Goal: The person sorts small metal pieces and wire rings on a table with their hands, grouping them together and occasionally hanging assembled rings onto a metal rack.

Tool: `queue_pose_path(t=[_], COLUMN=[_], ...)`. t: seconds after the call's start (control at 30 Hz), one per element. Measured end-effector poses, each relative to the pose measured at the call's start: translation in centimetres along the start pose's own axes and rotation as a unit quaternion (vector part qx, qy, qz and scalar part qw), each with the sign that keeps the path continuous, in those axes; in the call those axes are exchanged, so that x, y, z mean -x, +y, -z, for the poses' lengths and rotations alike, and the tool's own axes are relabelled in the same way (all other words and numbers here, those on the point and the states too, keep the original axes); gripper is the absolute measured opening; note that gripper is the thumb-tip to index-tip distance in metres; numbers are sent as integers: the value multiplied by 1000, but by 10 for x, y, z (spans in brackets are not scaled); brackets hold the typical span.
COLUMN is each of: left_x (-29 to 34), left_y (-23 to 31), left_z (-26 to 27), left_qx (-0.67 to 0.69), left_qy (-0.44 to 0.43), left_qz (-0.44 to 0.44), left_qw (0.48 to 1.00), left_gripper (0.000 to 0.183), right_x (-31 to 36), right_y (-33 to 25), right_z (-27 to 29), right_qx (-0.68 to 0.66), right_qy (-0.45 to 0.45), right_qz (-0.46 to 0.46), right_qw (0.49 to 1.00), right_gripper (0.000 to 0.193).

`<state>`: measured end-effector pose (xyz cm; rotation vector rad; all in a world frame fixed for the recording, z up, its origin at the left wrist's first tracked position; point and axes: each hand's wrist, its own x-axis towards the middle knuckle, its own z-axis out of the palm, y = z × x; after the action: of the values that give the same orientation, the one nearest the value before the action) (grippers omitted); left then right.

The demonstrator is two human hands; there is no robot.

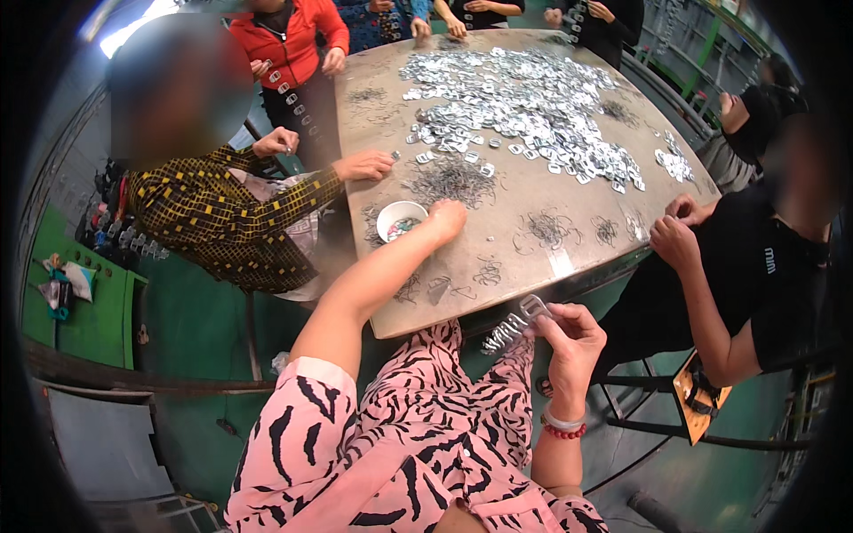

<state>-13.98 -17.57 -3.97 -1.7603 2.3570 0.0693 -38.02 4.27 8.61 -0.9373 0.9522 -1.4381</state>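
1. The right hand [576,342] pinches the end of a metal chain [506,334], which trails left and down from that grip, long axis slanting.
2. The left hand [448,220], farther from the chain, sits forward-left beside wire pieces [453,180]; whether it pinches anything, I cannot tell.

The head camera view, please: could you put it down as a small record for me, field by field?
Left hand: at the thin dark wires, beside the white bowl; its grip is unclear
Right hand: holding a string of silvery metal pieces
Bowl contents: small mixed-colour pieces
Table: heaped with loose silvery pieces
Others: several people, one in a red jacket
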Motion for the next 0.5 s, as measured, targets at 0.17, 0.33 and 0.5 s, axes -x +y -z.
queue_pose_path(t=[0.17, 0.33, 0.5], left_x=[7, 40, 121], left_y=[-8, -9, 66], left_z=[43, 110, 133], left_qx=[57, 264, 593], left_qy=[50, 179, 107], left_qz=[-6, -57, -140], left_qw=[997, 946, 785], left_gripper=[18, 15, 11], right_x=[5, 11, 9], right_y=[-5, -1, 10], right_z=[-2, -2, 7], right_qx=[4, 14, 52], right_qy=[19, 31, 65], right_qz=[8, 2, -36], right_qw=[1000, 999, 996], right_gripper=[12, 13, 13])
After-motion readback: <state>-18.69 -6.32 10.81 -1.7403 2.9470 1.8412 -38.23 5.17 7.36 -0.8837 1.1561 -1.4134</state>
